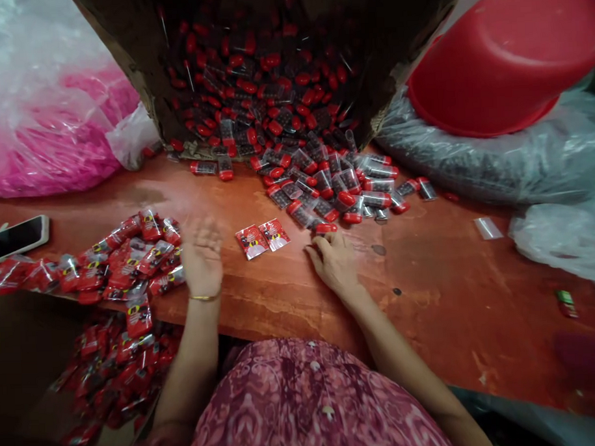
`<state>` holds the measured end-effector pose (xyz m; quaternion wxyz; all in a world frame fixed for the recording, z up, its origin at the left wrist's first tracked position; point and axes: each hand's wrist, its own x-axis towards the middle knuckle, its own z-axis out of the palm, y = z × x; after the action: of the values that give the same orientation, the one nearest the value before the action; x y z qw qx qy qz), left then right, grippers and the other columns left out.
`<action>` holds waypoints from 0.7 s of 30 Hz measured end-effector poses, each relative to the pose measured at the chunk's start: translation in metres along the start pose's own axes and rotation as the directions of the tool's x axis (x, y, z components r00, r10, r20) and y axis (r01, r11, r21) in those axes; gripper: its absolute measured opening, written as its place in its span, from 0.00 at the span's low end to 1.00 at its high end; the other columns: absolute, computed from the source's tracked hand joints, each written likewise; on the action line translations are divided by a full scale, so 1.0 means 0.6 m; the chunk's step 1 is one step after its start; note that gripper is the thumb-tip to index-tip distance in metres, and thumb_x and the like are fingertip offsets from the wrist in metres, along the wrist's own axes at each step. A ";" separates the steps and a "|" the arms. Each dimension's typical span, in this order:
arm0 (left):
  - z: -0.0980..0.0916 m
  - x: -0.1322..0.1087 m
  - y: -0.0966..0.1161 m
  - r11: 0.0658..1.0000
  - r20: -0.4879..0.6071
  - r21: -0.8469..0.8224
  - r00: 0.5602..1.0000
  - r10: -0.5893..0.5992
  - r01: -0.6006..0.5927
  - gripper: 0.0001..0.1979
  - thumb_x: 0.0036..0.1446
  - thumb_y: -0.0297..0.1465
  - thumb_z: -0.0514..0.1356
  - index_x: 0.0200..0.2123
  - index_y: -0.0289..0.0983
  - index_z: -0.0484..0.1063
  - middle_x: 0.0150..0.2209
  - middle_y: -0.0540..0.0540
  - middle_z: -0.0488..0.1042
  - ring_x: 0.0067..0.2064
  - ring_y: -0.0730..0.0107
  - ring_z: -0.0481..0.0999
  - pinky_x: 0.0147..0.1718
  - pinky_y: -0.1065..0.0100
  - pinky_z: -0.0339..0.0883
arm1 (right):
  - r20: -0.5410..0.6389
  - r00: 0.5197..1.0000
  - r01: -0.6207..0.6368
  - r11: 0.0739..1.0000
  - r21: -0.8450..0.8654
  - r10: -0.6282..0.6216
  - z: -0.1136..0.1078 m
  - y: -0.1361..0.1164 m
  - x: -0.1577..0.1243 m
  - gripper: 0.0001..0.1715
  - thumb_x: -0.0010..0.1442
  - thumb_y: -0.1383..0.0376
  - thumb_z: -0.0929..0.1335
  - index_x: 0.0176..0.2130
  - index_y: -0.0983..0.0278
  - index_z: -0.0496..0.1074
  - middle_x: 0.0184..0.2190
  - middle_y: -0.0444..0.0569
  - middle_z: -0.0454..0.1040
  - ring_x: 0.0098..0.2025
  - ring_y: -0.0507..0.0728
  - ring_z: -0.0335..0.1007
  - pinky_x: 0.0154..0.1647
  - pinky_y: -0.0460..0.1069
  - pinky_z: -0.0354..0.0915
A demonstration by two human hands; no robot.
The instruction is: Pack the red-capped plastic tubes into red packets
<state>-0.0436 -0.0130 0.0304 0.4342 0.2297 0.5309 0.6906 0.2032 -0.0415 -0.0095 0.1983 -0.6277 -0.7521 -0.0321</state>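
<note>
My left hand (202,255) rests on the red-brown table (426,277) with fingers loosely spread, holding nothing, just right of a heap of red packets (118,262). My right hand (334,259) lies knuckles up with fingers curled, its fingertips at a red-capped clear tube (324,228) on the near edge of a spill of such tubes (325,183). Whether it grips anything is hidden. Two red packets (261,238) lie flat between the hands.
A tipped cardboard box (140,72) at the back pours out the tubes. A red basin (506,59) sits on grey plastic bags at right, a pink-filled bag (50,127) at left. A phone (15,238) lies far left. More packets fill a box (108,379) below the table edge.
</note>
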 end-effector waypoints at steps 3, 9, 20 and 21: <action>0.048 -0.032 -0.034 0.791 0.345 0.536 0.931 0.114 -0.296 0.18 0.45 0.44 0.63 0.35 0.38 0.75 0.45 0.40 0.76 0.53 0.52 0.70 0.54 0.51 0.58 | -0.016 1.000 0.015 1.000 -0.024 -0.015 -0.011 0.026 -0.029 0.10 0.60 0.63 0.63 0.32 0.62 0.72 0.31 0.51 0.68 0.35 0.58 0.57 0.35 0.51 0.52; 0.082 -0.035 -0.065 0.164 0.655 0.745 0.755 0.001 -0.646 0.12 0.49 0.37 0.62 0.38 0.43 0.78 0.58 0.41 0.66 0.63 0.43 0.52 0.59 0.39 0.36 | -0.102 0.993 -0.053 0.998 0.040 0.057 -0.020 0.037 -0.060 0.07 0.57 0.63 0.65 0.35 0.64 0.71 0.36 0.53 0.69 0.39 0.60 0.60 0.41 0.54 0.55; 0.077 -0.062 -0.065 0.189 0.661 0.724 0.745 0.085 -0.664 0.14 0.57 0.38 0.53 0.38 0.43 0.78 0.57 0.41 0.67 0.63 0.45 0.53 0.58 0.37 0.37 | -0.093 0.973 -0.120 0.810 0.575 0.210 -0.031 -0.039 -0.024 0.11 0.60 0.61 0.63 0.38 0.64 0.71 0.36 0.52 0.72 0.40 0.57 0.66 0.42 0.52 0.61; 0.079 -0.068 -0.059 0.210 0.665 0.715 0.742 0.091 -0.667 0.14 0.57 0.38 0.53 0.39 0.43 0.78 0.57 0.41 0.66 0.63 0.45 0.53 0.58 0.37 0.37 | -0.038 0.969 -0.155 0.723 0.673 0.244 -0.030 -0.048 -0.016 0.12 0.60 0.60 0.63 0.40 0.63 0.70 0.36 0.51 0.72 0.38 0.56 0.67 0.40 0.51 0.63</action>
<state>0.0268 -0.0201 0.0187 0.1437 0.7279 0.6187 0.2581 0.1815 -0.0618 0.0098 0.4574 -0.5896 -0.6280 0.2207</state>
